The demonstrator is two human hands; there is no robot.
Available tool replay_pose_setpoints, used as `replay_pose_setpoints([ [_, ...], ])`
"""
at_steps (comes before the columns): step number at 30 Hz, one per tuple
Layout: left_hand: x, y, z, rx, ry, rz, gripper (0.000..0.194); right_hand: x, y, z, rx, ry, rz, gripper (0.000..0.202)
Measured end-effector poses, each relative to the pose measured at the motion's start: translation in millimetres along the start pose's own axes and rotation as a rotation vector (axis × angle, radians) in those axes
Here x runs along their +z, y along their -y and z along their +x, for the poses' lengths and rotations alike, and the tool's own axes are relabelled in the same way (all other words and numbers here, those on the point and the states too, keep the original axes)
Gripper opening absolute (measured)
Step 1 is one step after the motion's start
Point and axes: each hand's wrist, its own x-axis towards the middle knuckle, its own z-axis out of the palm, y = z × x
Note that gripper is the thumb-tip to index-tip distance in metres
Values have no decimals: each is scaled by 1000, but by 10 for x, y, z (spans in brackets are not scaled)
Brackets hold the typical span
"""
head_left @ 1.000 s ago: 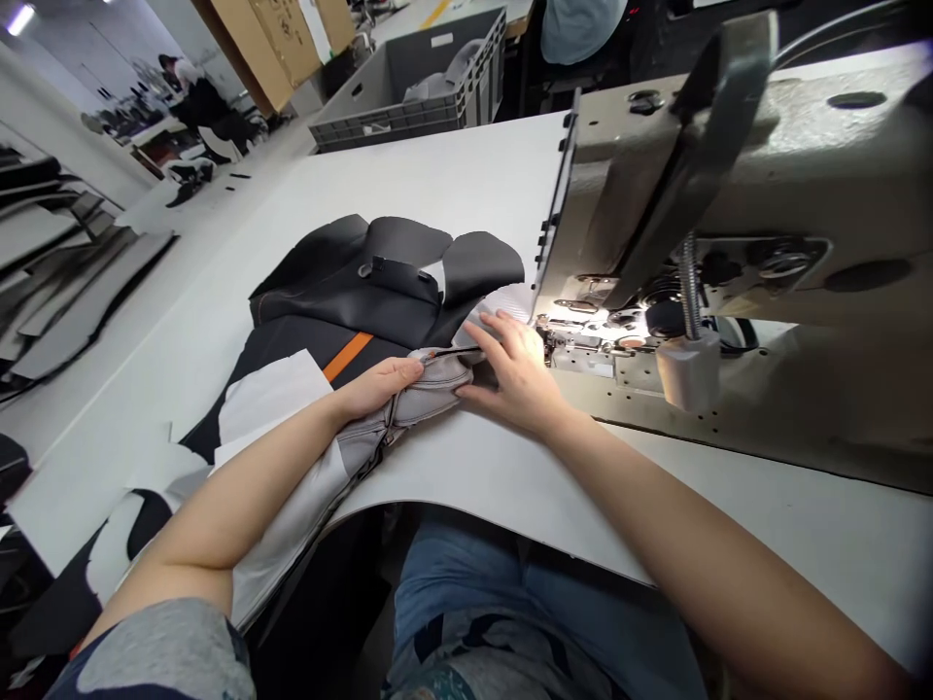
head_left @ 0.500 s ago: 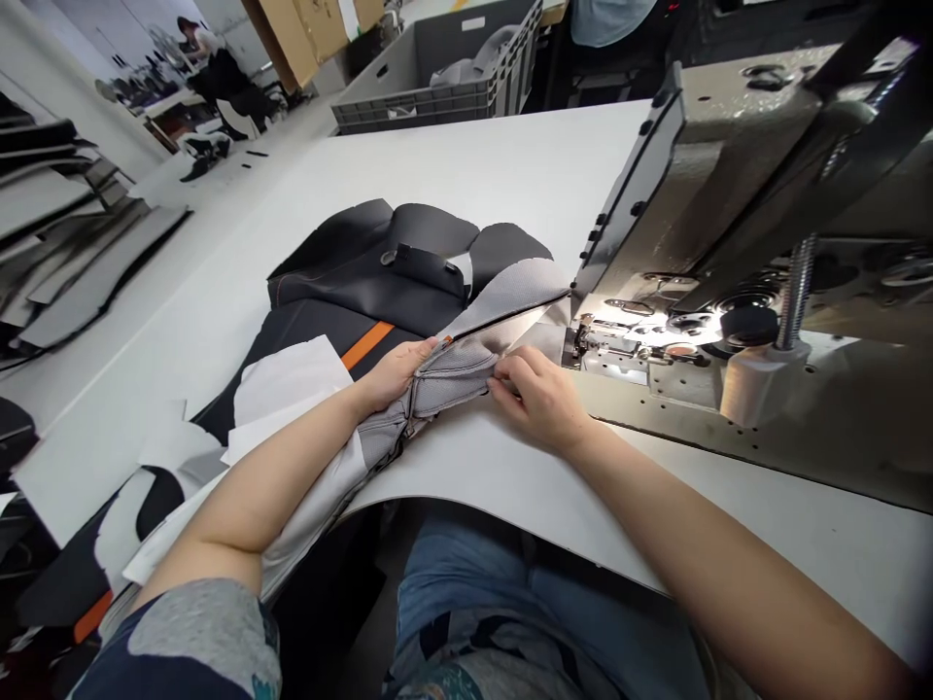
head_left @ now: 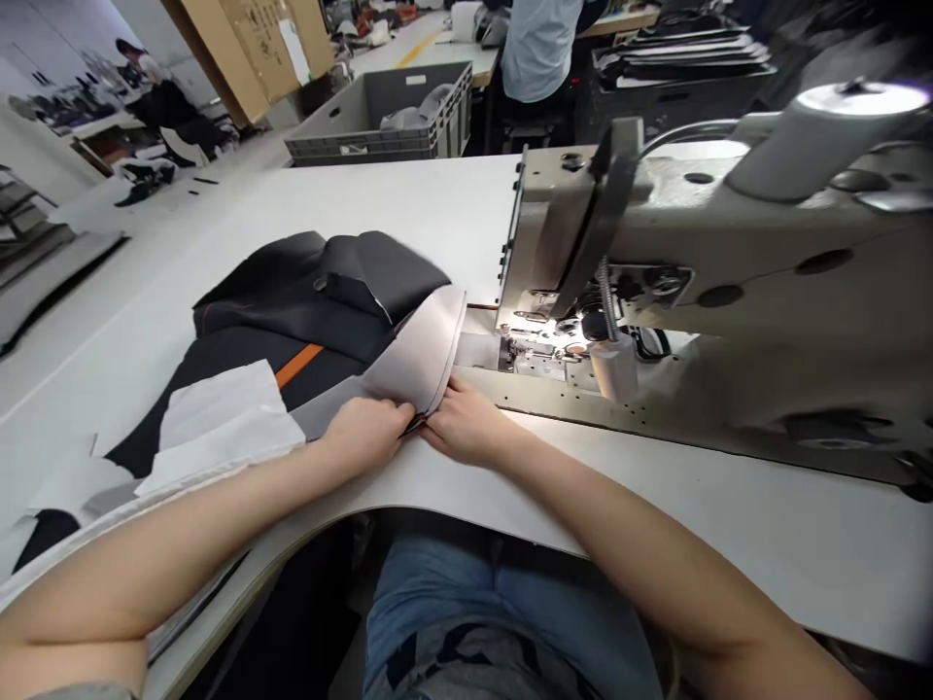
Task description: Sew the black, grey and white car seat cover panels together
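My left hand (head_left: 370, 431) is closed on the near edge of a grey fabric piece (head_left: 415, 355). Close beside it, my right hand (head_left: 463, 423) pinches the same edge near its right corner. The grey piece is joined to a dark cover (head_left: 292, 301) with an orange stripe (head_left: 298, 365), spread behind my left hand. White sheets (head_left: 219, 413) lie over the cover's near side. Just right of the fabric is the lit needle area of a sewing machine (head_left: 539, 355), apart from both hands.
The machine's heavy arm (head_left: 729, 233) fills the right, with a thread cone (head_left: 809, 146) on it. A grey crate (head_left: 379, 146) stands beyond the white table (head_left: 437, 199). A person in a light blue top (head_left: 539, 49) is at the back.
The view has turned to the right, showing more of the machine. The grey fabric has been folded over, its smooth side now up. My hands have come closer together at its near edge.
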Motion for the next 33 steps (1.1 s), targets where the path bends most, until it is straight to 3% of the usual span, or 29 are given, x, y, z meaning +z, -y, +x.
replay_pose_setpoints([
  [4,33,81,-99,58,135,-6,21,-190,4,-252,58,-79,-49,21],
  [7,-152,85,-215,227,207,-98,17,-222,-28,-347,197,-205,-50,42],
  [9,-338,45,-205,374,215,-183,20,-166,-43,-346,224,-179,-5,58],
  [11,-503,-4,-63,479,101,-249,30,-86,-38,-321,231,-125,36,57],
  [13,-574,-40,208,524,-117,-256,35,-25,-11,-306,252,-101,30,48],
  [15,-521,-63,543,511,-299,-212,36,-8,22,-326,277,-101,-35,38],
  [16,-459,-75,703,484,-335,-194,39,-16,33,-354,285,-104,-80,36],
  [20,-188,-184,1087,309,-328,-221,51,-95,9,-555,245,-118,-210,35],
  [26,-207,-416,1094,267,-292,-230,55,-186,-88,-807,222,-126,-167,38],
  [33,-251,-452,1168,233,-318,-234,53,-168,-151,-837,289,-127,-31,44],
])
